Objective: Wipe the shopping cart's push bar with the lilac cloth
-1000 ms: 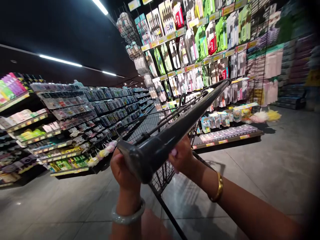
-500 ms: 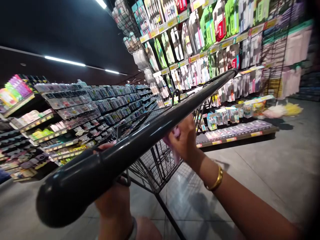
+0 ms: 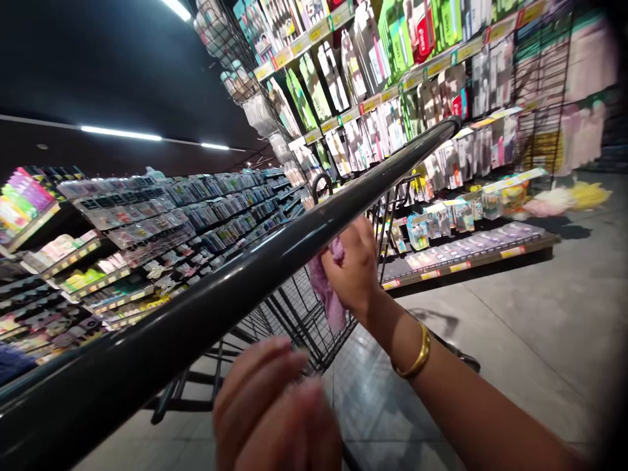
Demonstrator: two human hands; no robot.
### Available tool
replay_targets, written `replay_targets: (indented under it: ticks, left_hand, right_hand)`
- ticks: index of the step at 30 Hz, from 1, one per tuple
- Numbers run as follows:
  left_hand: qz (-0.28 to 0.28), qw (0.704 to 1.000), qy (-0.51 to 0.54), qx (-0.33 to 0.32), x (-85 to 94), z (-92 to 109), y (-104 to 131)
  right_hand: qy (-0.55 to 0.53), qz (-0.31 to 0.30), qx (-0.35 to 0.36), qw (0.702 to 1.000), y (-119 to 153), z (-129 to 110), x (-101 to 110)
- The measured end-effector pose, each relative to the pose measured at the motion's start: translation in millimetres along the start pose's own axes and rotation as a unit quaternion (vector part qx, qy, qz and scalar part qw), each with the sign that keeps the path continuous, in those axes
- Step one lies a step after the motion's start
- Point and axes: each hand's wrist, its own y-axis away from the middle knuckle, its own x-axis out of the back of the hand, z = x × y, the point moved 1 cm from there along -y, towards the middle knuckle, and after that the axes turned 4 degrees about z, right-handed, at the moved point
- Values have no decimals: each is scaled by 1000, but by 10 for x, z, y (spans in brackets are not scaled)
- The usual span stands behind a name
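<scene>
A black shopping cart handle (image 3: 235, 281) runs diagonally across the view, from the lower left up to the right. Below its middle, my right hand (image 3: 358, 261) grips a crumpled purple cloth (image 3: 326, 288), whose end hangs down. The handle hides part of that hand's fingertips. A gold bangle (image 3: 417, 353) circles my right wrist. My left hand (image 3: 275, 405) is off the handle, low in the centre and blurred, with its fingers curled together and nothing visible in them. Behind the handle is the cart's wire basket (image 3: 314, 314).
Tall shelving with hanging packaged goods (image 3: 353, 78) rises just beyond the cart. Its low base shelf (image 3: 456, 255) juts over the grey tiled floor (image 3: 515, 314). Long racks of small packets (image 3: 235, 196) line the left side. Yellow and pink bundles (image 3: 589, 195) hang at the right.
My left hand has let go of the handle and moved right and down, its fingers curled. My right hand stays under the handle with the cloth, which shows more now. The handle's rounded end has left view.
</scene>
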Motion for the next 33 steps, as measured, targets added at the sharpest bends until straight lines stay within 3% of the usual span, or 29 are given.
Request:
replay_targets:
  ticks: [2, 4, 7, 9, 12, 15, 18, 21, 23, 25, 28, 30, 33]
  left_hand:
    - [18, 998, -16, -59, -283, -49, -208]
    - [32, 993, -94, -69, -502, -100, -422]
    - [4, 973, -216, -76, -659, -123, -650]
    - [-28, 970, -239, -40, -696, -110, -730]
    - [-93, 960, -265, -2, -747, -83, -779]
    - [-120, 946, -300, -2, -794, -90, -784]
    - [-100, 946, -307, 11, -800, -141, -763]
    - [-91, 952, -292, 23, -784, -210, -732]
    - [-73, 956, -283, 24, -775, -250, -713]
    - [-51, 960, -273, 25, -773, -284, -697]
    - [-20, 964, -261, 39, -779, -325, -681]
    - [-9, 963, -264, 43, -781, -345, -676]
    - [-12, 957, -289, 17, -767, -364, -675]
  right_hand:
    - [-29, -56, 64, 996, 30, -116, -8]
    - [-53, -103, 132, 984, 66, -208, -25]
    - [-38, -104, 167, 980, 59, -127, -39]
    - [-18, -82, 127, 988, 15, 46, -36]
    - [-6, -38, 6, 999, -25, 229, -27]
    - [-35, -53, -19, 998, 29, 126, -41]
    - [-71, -113, 52, 990, 100, -46, -61]
    - [-51, -110, 95, 988, 83, 67, -50]
    - [-34, -60, 43, 997, 31, 306, -36]
    - [-23, -3, -65, 998, -13, 537, -32]
    - [-32, 21, -141, 989, -34, 564, -35]
    - [-64, -9, -105, 992, -28, 344, -22]
    - [-83, -95, 48, 991, -4, -8, -4]
